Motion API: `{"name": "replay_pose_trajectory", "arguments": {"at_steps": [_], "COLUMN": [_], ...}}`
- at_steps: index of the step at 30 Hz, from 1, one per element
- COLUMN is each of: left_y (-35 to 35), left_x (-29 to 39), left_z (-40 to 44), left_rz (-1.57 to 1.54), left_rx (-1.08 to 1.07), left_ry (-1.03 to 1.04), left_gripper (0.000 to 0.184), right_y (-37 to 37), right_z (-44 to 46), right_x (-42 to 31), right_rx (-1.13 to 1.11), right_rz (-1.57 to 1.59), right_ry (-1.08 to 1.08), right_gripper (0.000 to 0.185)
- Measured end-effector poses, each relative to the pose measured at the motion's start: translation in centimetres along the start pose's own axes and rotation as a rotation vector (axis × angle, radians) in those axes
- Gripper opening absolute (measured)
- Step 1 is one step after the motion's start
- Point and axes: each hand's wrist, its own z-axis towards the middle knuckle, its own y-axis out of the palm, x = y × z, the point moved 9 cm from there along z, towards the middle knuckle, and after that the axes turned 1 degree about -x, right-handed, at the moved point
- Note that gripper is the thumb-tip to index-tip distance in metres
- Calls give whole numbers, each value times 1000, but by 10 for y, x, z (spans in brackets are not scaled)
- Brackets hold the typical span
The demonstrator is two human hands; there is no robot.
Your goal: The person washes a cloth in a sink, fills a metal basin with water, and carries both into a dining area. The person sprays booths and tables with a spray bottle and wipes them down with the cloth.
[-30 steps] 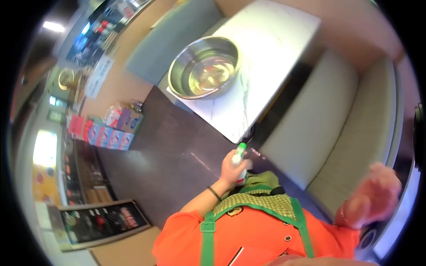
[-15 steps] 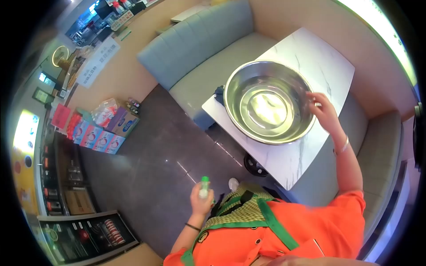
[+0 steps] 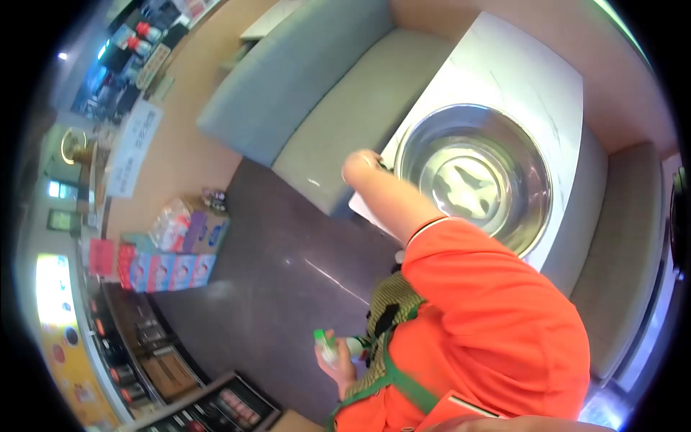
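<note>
Left hand (image 3: 340,369), lower centre: fingers closed around green-topped bottle (image 3: 321,336), apparently for one-handed carrying. Right hand (image 3: 362,165), centre: beside dark item (image 3: 384,165) near table corner; grip cannot be determined. Round, polished-metal basin (image 3: 529,162), right of centre: set on flat, marble-patterned table (image 3: 522,61), likely for stable support.

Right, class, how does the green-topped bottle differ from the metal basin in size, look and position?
The green-topped bottle is small and narrow; the metal basin is large, round and wide open.
The bottle has a green top and whitish parts; the basin is shiny silver.
The bottle is in the left hand; the basin rests on the table.
Both are containers.
</note>
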Motion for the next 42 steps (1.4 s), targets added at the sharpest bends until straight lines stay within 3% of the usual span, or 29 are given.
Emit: {"name": "replay_pose_trajectory", "arguments": {"at_steps": [1, 2, 3, 5, 7, 8, 9, 11, 12, 15, 17, 18, 21, 23, 25, 27, 28, 30, 31, 33, 35, 36, 38, 39, 41, 42], "left_y": [2, 0, -7, -19, -18, -22, -27, -23, -22, -15, -5, -3, 19, 51, 84, 121, 142, 186, 212, 257, 308, 329, 376, 394, 417, 437], "left_x": [3, 6, 7, 1, -8, -13, -17, -25, -27, -34, -37, -43, -46, -32, -10, 8, 16, 27, 31, 37, 36, 35, 9, -3, -20, -39], "left_z": [3, -1, -5, -11, -10, -12, -14, -16, -23, -43, -64, -71, -95, -122, -154, -182, -194, -220, -239, -271, -314, -329, -360, -373, -390, -402], "left_rz": [2, -2, -3, 48, 79, 82, 93, 223, 200, 230, 242, 254, 178, 172, 169, 178, 119, 158, 190, 180, 330, 280, 309, 282, 355, 416], "left_rx": [-15, 3, 18, -22, -94, -104, -143, -294, -348, -510, -625, -655, -815, -937, -975, -1103, -1159, -1223, -1281, -1305, -1411, -1407, -1381, -1363, -1293, -1241], "left_ry": [28, 29, 22, 17, 16, 14, 15, 29, 45, 107, 142, 144, 164, 200, 193, 278, 252, 277, 311, 266, 304, 249, 109, 51, -50, -133], "left_gripper": [29, 30, 31, 32, 33, 33, 34, 34, 34, 33, 34, 34, 37, 35, 34, 33, 31, 31, 31, 32, 33, 33, 32, 31, 31, 31], "right_y": [11, 27, 48, 53, 68, 76, 101, 143, 185, 289, 356, 375, 482, 537, 593, 609, 619, 622, 641, 650, 693, 705, 758, 774, 809, 828], "right_z": [-14, -11, 6, -10, -31, -64, -69, -124, -126, -176, -218, -256, -295, -340, -379, -430, -432, -455, -448, -408, -355, -341, -313, -294, -277, -252], "right_x": [29, 28, 28, 16, 1, -8, -27, -70, -89, -89, -33, 11, 135, 215, 285, 343, 367, 424, 443, 457, 457, 453, 497, 506, 536, 552], "right_rx": [350, 273, 283, 470, 615, 527, 579, 487, 377, 235, 178, 281, 274, 454, 497, 736, 731, 1088, 1071, 995, 668, 640, 539, 504, 578, 609], "right_rz": [539, 621, 572, 356, 473, 544, 531, 416, 505, 533, 616, 701, 1067, 1227, 1446, 1742, 1744, 1338, 1349, 1214, 1345, 1376, 1317, 1325, 1319, 1267], "right_ry": [469, 396, 476, 310, 215, 168, 179, -63, -155, -433, -467, -412, -13, 292, 604, 811, 819, 826, 830, 452, 304, 281, 668, 646, 951, 930], "right_gripper": [55, 62, 54, 48, 36, 27, 23, 33, 36, 36, 35, 33, 47, 48, 48, 43, 43, 39, 39, 41, 52, 52, 68, 68, 80, 86]}}
